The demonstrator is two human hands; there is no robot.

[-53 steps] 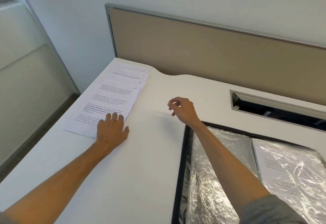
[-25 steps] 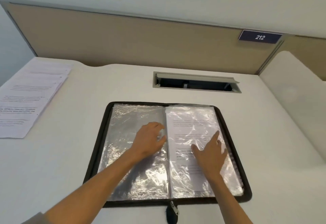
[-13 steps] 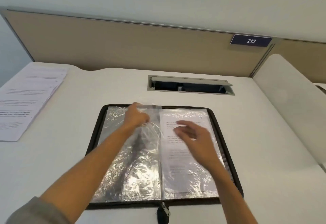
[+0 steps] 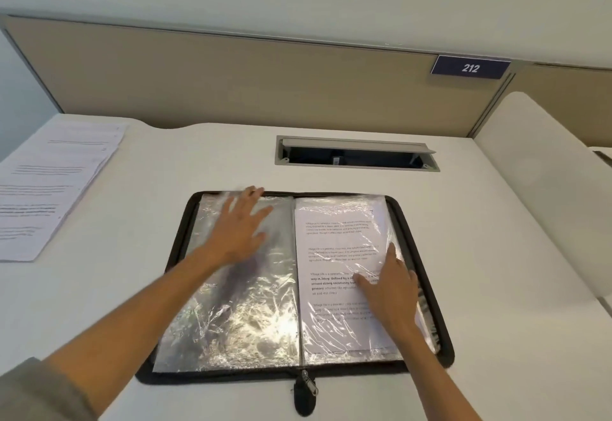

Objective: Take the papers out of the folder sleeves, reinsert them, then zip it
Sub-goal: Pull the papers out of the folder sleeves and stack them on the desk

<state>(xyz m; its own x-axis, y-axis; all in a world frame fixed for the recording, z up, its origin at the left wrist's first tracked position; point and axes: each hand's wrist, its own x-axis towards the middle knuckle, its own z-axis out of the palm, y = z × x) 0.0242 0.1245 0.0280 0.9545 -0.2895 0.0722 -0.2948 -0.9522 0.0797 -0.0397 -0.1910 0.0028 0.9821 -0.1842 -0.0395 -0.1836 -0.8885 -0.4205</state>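
A black zip folder [image 4: 433, 294] lies open on the white desk, its zipper pull [image 4: 306, 387] hanging at the near edge. My left hand [image 4: 240, 228] lies flat with spread fingers on the left side's crinkled clear sleeve [image 4: 231, 318], which shows no paper. The right sleeve holds a printed paper [image 4: 337, 238]. My right hand [image 4: 390, 291] rests on that sleeve near its outer edge, fingers straight. A stack of loose printed papers [image 4: 49, 182] lies at the desk's far left.
An open cable slot [image 4: 356, 155] is set into the desk behind the folder. A beige partition [image 4: 231, 82] with a "212" sign [image 4: 470, 67] closes off the back. A white side panel [image 4: 546, 188] rises at the right.
The view swung from the paper stack to the folder. My left hand lifted a clear sleeve, turned it over to the left and now lies flat on it. My right hand came down onto the right sleeve.
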